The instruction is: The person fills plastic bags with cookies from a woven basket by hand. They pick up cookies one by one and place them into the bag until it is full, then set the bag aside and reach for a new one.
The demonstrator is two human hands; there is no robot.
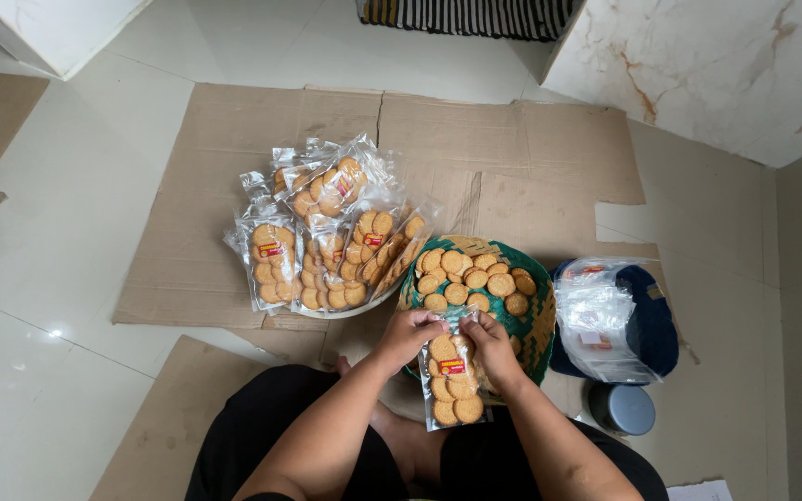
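Flattened cardboard [531, 158] covers a pale tiled floor, seen from above. Left hand [407, 332] and right hand [486, 345] both pinch a clear biscuit packet [452, 385] by its open top, beside the woven basket [540, 325] of loose biscuits [475, 278]. Filling looks nearly finished; closing the mouth seems due.

Clear bag of round golden biscuits [453, 380] (red label on front), upright over the lap.
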